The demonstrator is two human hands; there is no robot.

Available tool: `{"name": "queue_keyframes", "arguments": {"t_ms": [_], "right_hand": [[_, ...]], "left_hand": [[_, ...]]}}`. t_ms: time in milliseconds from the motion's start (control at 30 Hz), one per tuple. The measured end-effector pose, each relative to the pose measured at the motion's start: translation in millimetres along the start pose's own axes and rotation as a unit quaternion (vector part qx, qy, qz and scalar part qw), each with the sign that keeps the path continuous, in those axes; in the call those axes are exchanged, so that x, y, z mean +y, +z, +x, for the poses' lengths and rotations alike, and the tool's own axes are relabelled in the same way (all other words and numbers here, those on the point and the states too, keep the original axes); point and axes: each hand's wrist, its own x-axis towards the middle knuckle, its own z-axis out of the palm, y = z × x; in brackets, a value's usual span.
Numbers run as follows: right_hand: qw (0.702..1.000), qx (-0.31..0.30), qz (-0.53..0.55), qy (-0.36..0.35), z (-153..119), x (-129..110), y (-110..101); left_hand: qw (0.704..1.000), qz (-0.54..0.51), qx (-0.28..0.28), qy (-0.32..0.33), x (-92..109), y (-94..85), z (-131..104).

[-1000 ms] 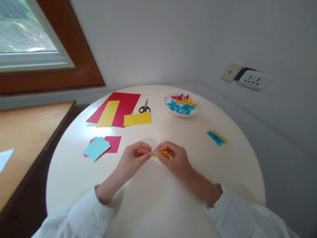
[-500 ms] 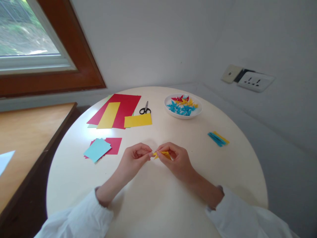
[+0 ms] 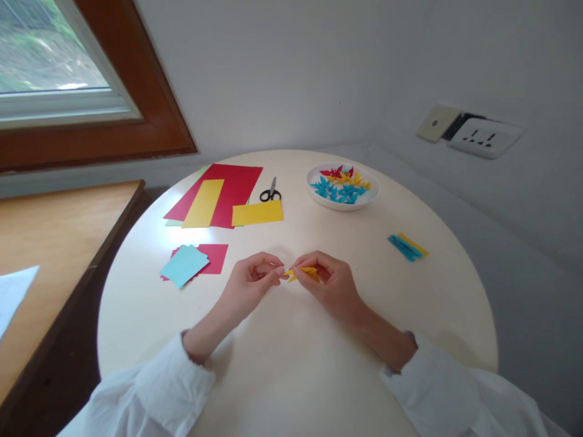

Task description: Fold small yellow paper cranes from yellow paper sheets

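Note:
Between my hands, just above the front middle of the round table, is a small folded yellow paper piece (image 3: 311, 272). My right hand (image 3: 332, 281) pinches its body between thumb and fingers, which cover part of it. The thumb and index finger of my left hand (image 3: 253, 281) close on its pointed left tip. Left of my hands lies a stack of light blue and red paper squares (image 3: 184, 266). Behind them rests a yellow paper strip (image 3: 257, 213), close to black-handled scissors (image 3: 270, 194).
A white plate (image 3: 342, 205) at the back holds blue, yellow and red folded paper figures (image 3: 339, 189). Narrow blue and yellow folded strips (image 3: 405, 247) lie to the right. Large red paper sheets (image 3: 241, 185) are at the back left. A wooden desk (image 3: 59, 224) stands beside the round table (image 3: 291, 376).
The whole view has shifted slightly, so the table's things appear a little higher and further right. Both hands keep their pinch on the yellow paper, with only small finger movement.

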Motion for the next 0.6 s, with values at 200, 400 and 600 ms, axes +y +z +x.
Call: {"name": "queue_keyframes", "arguments": {"t_ms": [200,400,600], "right_hand": [[1.000,-0.013,0.001,-0.005,-0.8,0.0,0.4],[1.000,-0.009,0.008,-0.007,-1.4,0.7,1.8],[1.000,-0.005,0.002,-0.007,-1.6,-0.3,2.1]], "left_hand": [[1.000,-0.010,-0.009,0.002,-2.2,0.8,0.5],[1.000,0.005,0.001,0.008,-2.4,0.7,0.1],[1.000,0.018,-0.003,0.022,-4.3,0.0,-0.3]]}}
